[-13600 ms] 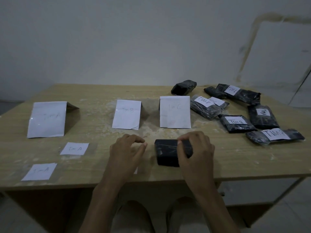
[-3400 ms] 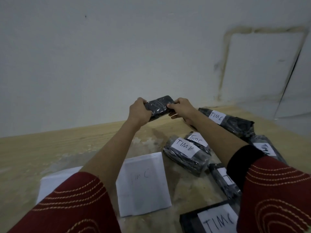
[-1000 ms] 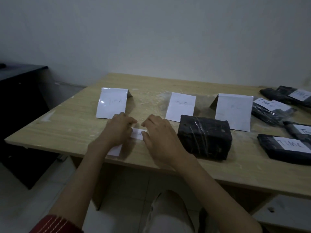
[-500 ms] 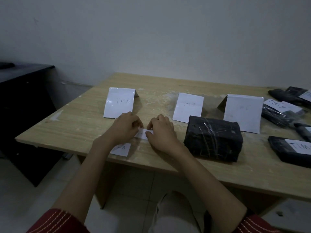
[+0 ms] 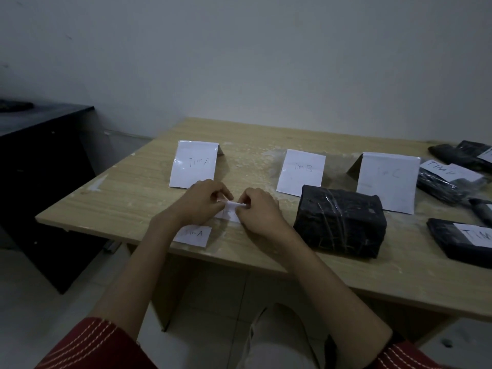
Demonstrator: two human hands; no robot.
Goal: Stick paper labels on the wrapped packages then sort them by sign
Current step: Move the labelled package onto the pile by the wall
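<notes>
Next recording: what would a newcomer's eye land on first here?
The left hand and right hand meet near the front edge of the table, pinching a small paper label between them. Just right sits a bulky black wrapped package with no label showing. Behind stand three folded white signs: TIM A, TIM B and a faint third.

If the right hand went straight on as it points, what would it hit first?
Likely the left hand: the right hand points left and away, and both pinch the same small label. Behind stands the TIM A sign.
</notes>
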